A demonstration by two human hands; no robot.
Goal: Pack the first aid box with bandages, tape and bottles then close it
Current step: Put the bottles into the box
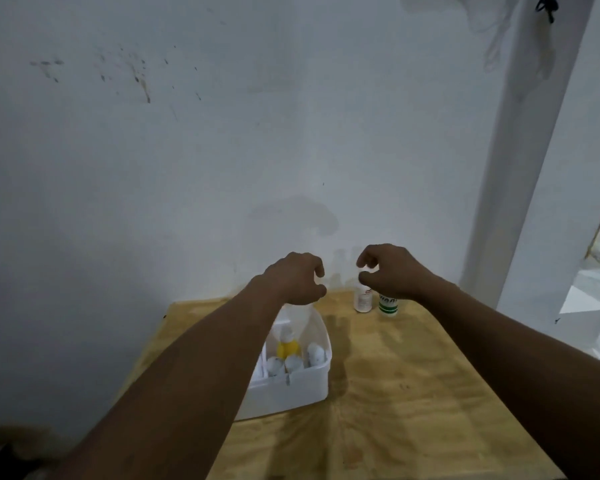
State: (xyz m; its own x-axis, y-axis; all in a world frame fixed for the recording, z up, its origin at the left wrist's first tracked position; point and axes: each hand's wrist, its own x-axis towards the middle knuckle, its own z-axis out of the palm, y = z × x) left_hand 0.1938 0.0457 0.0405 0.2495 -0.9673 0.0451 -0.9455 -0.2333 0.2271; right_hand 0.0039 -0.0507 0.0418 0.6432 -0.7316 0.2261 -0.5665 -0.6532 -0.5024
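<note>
Hovering empty: L hand [297, 278], R hand [387, 270], above table [413, 375].

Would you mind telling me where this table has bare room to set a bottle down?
The wooden table is bare right of the white box and toward its near edge. It is crowded at the far edge, where two bottles stand under the right hand.

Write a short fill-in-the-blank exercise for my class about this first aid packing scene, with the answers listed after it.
1. The white first aid box stands on a ____ table.
2. Outside the box, ____ bottles stand near the wall: the white bottle and the green-labelled bottle.
3. Inside the box, one bottle has a ____ body.
4. The right hand hovers above the two ____.

Answers: wooden; two; yellow; bottles
</note>
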